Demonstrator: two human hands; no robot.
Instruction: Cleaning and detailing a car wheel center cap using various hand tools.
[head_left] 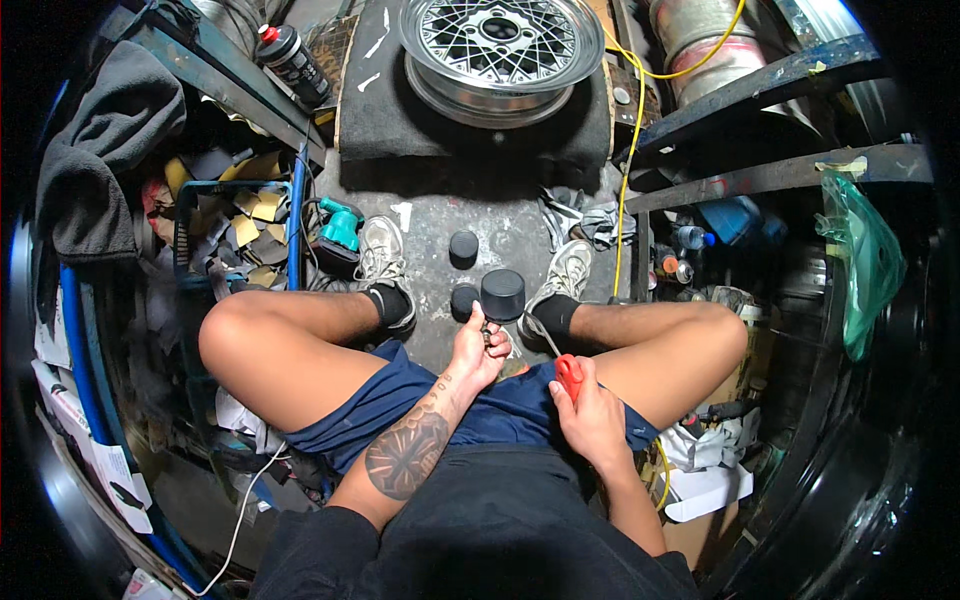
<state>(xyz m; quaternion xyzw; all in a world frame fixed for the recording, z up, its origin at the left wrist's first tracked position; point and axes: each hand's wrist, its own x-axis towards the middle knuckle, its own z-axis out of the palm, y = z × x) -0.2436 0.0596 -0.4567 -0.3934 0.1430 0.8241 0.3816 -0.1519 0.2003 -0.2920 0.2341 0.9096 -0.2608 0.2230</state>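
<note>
My right hand (590, 415) is closed around the red handle of a screwdriver (569, 374); its thin metal shaft points forward and to the left. In front of my lap, my left hand (478, 355) pinches a small dark piece, too small to name. Just beyond the left fingers stands a wide black cylinder (503, 295), like a cap. A smaller black cylinder (464, 302) sits at its left, partly hidden by my thumb. Another small black cylinder (463, 249) stands farther off on the floor.
A silver mesh-spoke wheel rim (500, 100) lies on a black-covered stand (390, 140) ahead. By my left shoe are a teal power tool (340, 230) and a basket (182, 235) of sanding scraps. A yellow cable (625, 200) runs down the right; metal racks (780, 180) flank me.
</note>
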